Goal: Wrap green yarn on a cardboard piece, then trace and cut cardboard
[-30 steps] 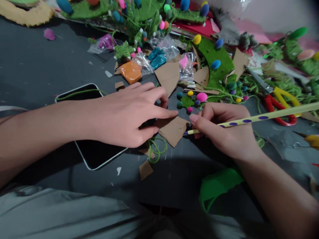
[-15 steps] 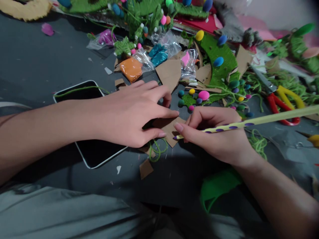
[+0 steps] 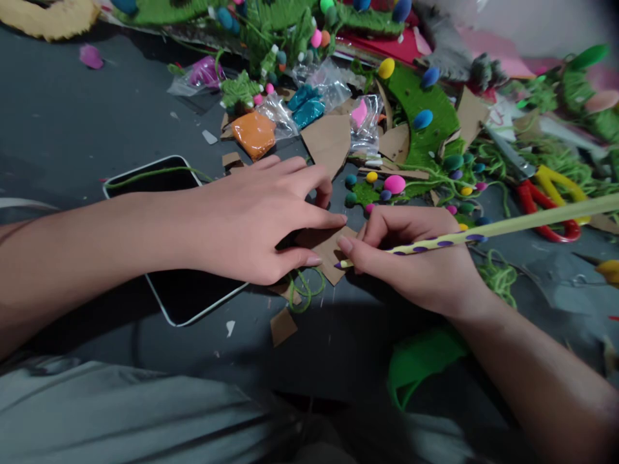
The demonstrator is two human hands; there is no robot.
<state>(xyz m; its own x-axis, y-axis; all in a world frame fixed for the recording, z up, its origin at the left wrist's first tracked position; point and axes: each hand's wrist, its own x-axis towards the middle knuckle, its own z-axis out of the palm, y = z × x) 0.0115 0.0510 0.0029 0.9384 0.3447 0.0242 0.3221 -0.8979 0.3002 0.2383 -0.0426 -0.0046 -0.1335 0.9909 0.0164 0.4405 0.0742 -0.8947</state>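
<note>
operator: state the location of the cardboard (image 3: 329,242).

guide: it lies on the table (image 3: 58,116), between the left hand (image 3: 261,222) and the right hand (image 3: 418,258). the phone (image 3: 191,296) is to its left, beneath the left forearm.

operator: how should the pencil (image 3: 512,225) be worked against it?

guide: brace the cardboard firmly at two points so that it cannot turn. use light, even pressure, and draw toward the near corner in short strokes. reduce pressure close to the edge, where the tip could slip off. check that the right thumb does not cover the line.

operator: report the hold on each side.

guide: left: spread, palm down, not closed around anything. the index finger is at the far side of the cardboard and the thumb at the near side. right: closed on the pencil, pinching it close to the tip. the tip is over the cardboard, by its near corner; whether it presses on the surface cannot be told.
</note>
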